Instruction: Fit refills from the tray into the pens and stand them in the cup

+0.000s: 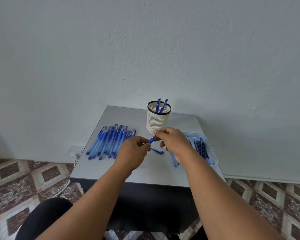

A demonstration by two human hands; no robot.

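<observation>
Both forearms fill the near part of my view, reaching over the counter [145, 172] edge. My left hand [132, 153] has its fingers curled round the lower end of a blue pen [151, 140], and my right hand [171, 141] pinches the upper end between thumb and fingertips, so each hand is clamped on the same pen, held in the air just in front of the cup [157, 119]. I judge I am closing the pen up around its refill, though the joint is hidden by my fingers.

Two finished pens [161, 105] stand in the cup at the far side. A heap of pens [109, 141] lies to the left, the tray [213, 153] of refills [200, 148] to the right, a loose cap [157, 150] on the counter below my hands, and a pale pen part [173, 161] lies beside the tray, half under my right wrist.

Risks as I see them: twisting while the halves are misaligned could cross the thread or bend the refill; my right knuckles sit near the light cup and could tip it; the cap could roll off if brushed.
</observation>
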